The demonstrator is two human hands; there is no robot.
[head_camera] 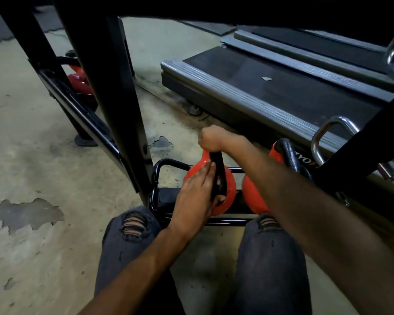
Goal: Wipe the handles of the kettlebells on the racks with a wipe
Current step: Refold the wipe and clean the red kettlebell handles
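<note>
Two grips clamp one kettlebell handle (219, 173): right hand (213, 138) fisted atop, left hand (195, 194) pinching below.

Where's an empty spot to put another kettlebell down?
The bottom shelf has a bare patch between the rack's end rail and the red kettlebell gripped by the left hand and right hand. The floor left of the rack is bare. Right of that kettlebell it is crowded: a second kettlebell sits close.
</note>
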